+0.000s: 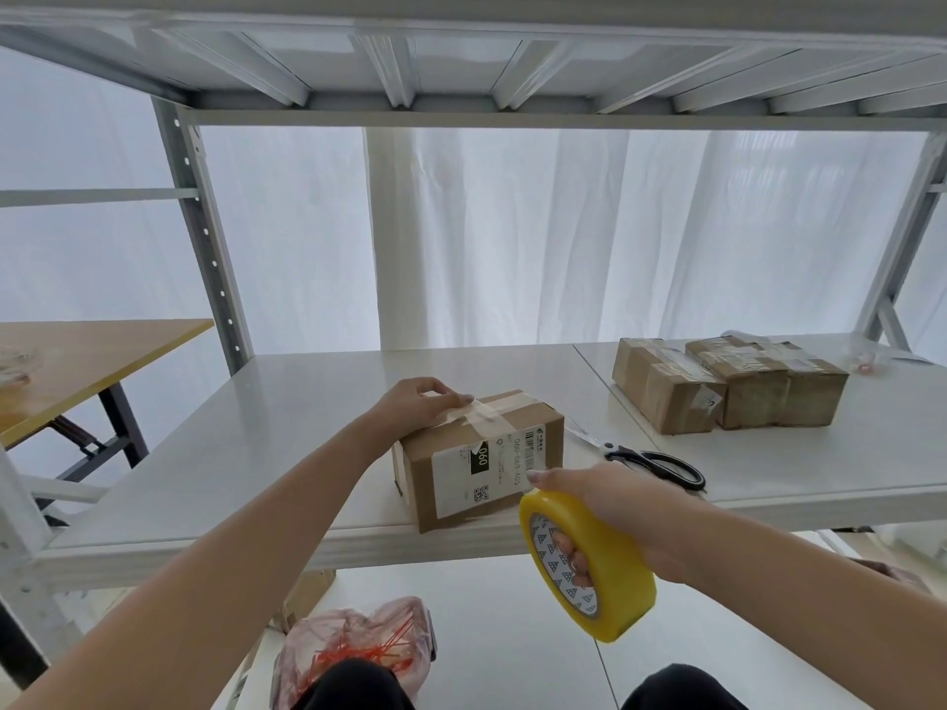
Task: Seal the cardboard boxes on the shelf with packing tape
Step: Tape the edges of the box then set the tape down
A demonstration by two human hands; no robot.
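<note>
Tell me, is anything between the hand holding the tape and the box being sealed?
Nothing visible: the right hand holds the yellow tape roll beside the cardboard box; the scissors lie off to the right.

White shelf (246, 453) looks like painted metal, smooth with a soft sheen; the box (476, 453) is matt brown cardboard with glossy tape strips and a paper label. Tape roll (589, 566) is shiny yellow plastic film, scissors (651, 461) bright metal blades with black plastic handles. Side table (92, 351) smooth wood-look top, backdrop (563, 238) white cloth.
</note>
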